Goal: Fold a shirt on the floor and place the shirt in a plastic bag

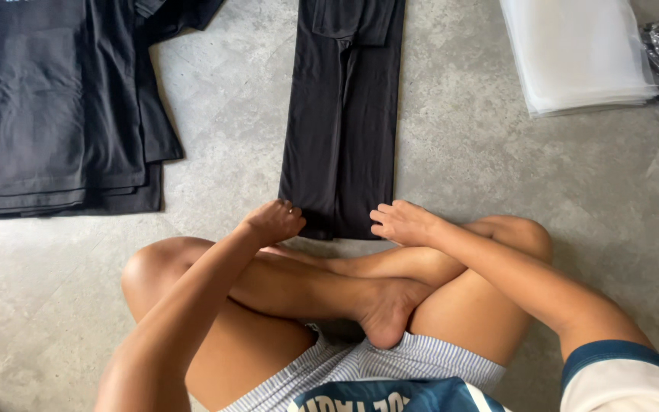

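Seated cross-legged on the grey concrete floor [490, 160], a person pinches the near corners of a long folded black garment [342, 122], left hand [274, 221] and right hand [402, 223] closed on its hem, keeping it flat; black shirts [47, 107] far left, clear bags [577, 53] far right

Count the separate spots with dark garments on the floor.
2: a pile of dark shirts upper left, count within hidden, and one folded black garment at centre, its near end held by left hand and right hand.
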